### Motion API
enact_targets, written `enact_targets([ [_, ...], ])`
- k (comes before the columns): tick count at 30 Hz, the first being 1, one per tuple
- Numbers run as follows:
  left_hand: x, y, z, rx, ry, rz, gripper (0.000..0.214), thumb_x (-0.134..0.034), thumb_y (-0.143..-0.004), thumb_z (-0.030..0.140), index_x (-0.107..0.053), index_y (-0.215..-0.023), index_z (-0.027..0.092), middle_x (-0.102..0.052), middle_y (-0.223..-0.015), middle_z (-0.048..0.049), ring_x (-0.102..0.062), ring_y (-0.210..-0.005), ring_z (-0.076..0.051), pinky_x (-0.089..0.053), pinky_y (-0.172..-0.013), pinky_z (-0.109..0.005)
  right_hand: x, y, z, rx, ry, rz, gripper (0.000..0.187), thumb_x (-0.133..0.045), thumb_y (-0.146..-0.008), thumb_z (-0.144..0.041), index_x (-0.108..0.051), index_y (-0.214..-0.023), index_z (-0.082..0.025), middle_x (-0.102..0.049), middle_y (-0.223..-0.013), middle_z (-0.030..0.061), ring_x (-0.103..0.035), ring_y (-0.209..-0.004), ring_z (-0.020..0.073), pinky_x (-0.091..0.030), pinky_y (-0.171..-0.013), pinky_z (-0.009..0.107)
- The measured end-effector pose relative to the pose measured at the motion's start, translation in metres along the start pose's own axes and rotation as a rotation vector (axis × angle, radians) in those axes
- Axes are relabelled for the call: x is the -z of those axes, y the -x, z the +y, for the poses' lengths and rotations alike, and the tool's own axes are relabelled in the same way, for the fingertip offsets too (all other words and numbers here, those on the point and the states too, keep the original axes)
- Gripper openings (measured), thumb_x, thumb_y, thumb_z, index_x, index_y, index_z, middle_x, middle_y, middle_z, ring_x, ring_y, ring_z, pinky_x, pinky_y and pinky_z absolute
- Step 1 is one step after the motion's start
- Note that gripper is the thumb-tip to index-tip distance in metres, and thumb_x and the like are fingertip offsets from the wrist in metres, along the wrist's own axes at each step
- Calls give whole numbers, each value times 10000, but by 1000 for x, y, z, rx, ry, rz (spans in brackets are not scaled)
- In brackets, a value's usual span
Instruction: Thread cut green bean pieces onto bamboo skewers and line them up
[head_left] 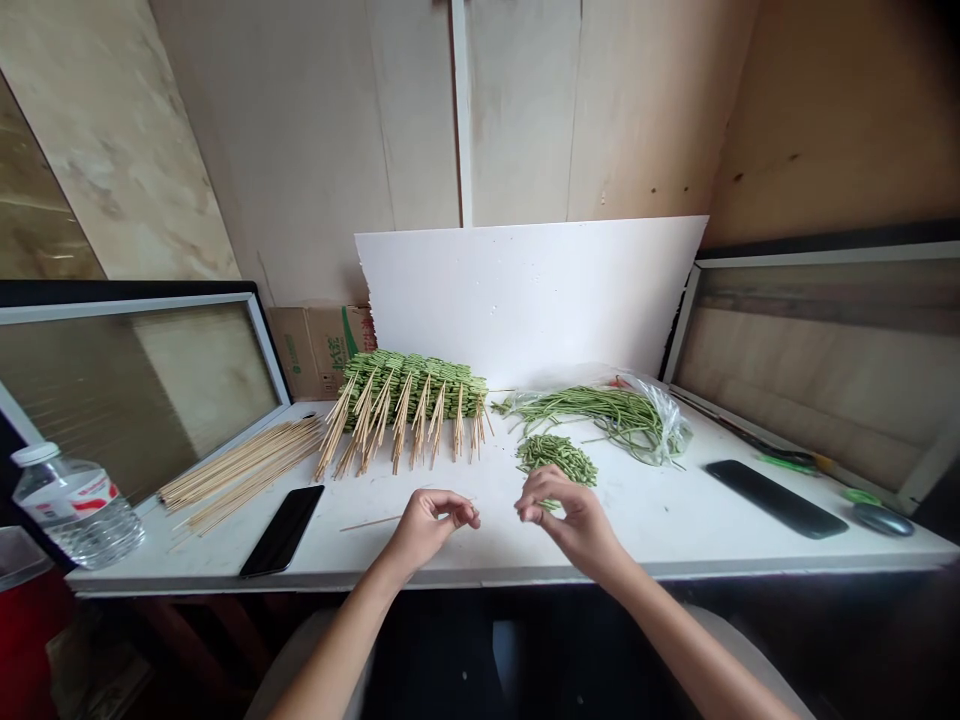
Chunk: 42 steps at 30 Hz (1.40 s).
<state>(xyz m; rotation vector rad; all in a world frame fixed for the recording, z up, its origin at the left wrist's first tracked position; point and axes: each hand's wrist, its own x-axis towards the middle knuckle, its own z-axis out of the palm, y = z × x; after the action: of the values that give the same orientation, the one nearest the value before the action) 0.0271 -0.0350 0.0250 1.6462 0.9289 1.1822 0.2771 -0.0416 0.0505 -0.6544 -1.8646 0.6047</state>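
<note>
My left hand [429, 525] pinches a thin bamboo skewer [371, 522] that runs leftward over the white table [675, 520]. My right hand [564, 512] is curled in a pinch on a short green bean piece [550, 505], just in front of a small heap of cut bean pieces [559, 456]. The two hands are a few centimetres apart above the table's front middle. Behind them lies a stack of finished skewers threaded with green bean pieces [409, 392]. Long uncut green beans [600, 410] lie on a clear plastic bag [667, 420] to the right.
A pile of bare skewers [240, 470] and a black phone [283, 528] lie at the left, with a water bottle [71, 505] at the table's left edge. A second black phone [776, 497], green-handled scissors [787, 460] and a mouse [883, 519] lie at the right. A white board [525, 290] leans behind.
</note>
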Motion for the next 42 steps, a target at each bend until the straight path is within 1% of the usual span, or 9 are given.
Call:
enact_targets([
  [6,-6,2,-16,223,297,-48,431,-711,-901,564,-659,-1012,151,-808,-989,-153,-746,-1050,-299,-441,-1042,-442,11,2,42,-120,285,54,196,-623,-983,-365,-798,-1017,-282,-747,-885,74,-619,-874,280,-498,-800,438],
  [10,-10,2,-25,241,380,-27,392,-761,-872,525,-688,-970,152,-762,-1052,-126,-712,-987,-224,-490,-867,-314,0,14,66,-92,475,-11,135,-676,-937,-299,-809,-947,-277,-747,-848,82,-614,-950,318,-502,-819,460],
  [15,-12,1,-23,222,291,74,415,-801,-831,518,-752,-985,135,-679,-804,-26,-562,-682,-96,-446,-699,-232,-10,21,67,-26,621,-61,112,-710,-902,-240,-812,-882,-281,-761,-921,92,-582,-1082,363,-472,-907,525],
  [21,-22,2,-17,172,155,108,455,-818,-801,528,-763,-968,109,-760,-890,-104,-659,-748,-158,-519,-766,-287,-23,14,35,-180,266,-35,216,-637,-975,-418,-801,-977,-277,-770,-960,76,-627,-1024,290,-517,-866,425],
  [27,-27,3,-15,87,20,55,397,-766,-851,499,-764,-988,126,-793,-923,-134,-741,-880,-254,-566,-844,-358,-40,17,26,-328,83,-6,226,-744,-872,-486,-817,-922,-278,-795,-933,58,-685,-933,268,-504,-735,361],
  [30,-3,2,-12,65,-257,44,319,-718,-895,422,-760,-1086,169,-788,-985,-104,-729,-925,-244,-551,-854,-343,-35,16,30,-359,97,52,245,-733,-870,-490,-819,-918,-266,-801,-962,74,-696,-944,281,-508,-744,371],
  [35,70,4,-15,172,-943,75,195,-736,-824,224,-761,-1013,183,-759,-1005,-89,-695,-965,-267,-488,-864,-345,-21,11,35,-446,63,101,308,-727,-858,-531,-817,-908,-241,-803,-1004,88,-726,-884,280,-529,-731,369],
  [38,101,7,-20,257,-1033,56,137,-751,-778,185,-754,-915,169,-746,-1001,-98,-690,-955,-275,-478,-838,-335,-17,9,40,-483,0,111,344,-732,-846,-558,-815,-911,-230,-801,-1028,85,-722,-741,238,-540,-670,345],
  [42,111,10,-29,241,-1021,9,65,-672,-839,181,-711,-789,187,-726,-922,-66,-679,-908,-240,-462,-803,-295,-14,9,48,-518,-73,161,371,-765,-806,-581,-812,-889,-222,-795,-1058,89,-716,-740,234,-556,-658,334],
])
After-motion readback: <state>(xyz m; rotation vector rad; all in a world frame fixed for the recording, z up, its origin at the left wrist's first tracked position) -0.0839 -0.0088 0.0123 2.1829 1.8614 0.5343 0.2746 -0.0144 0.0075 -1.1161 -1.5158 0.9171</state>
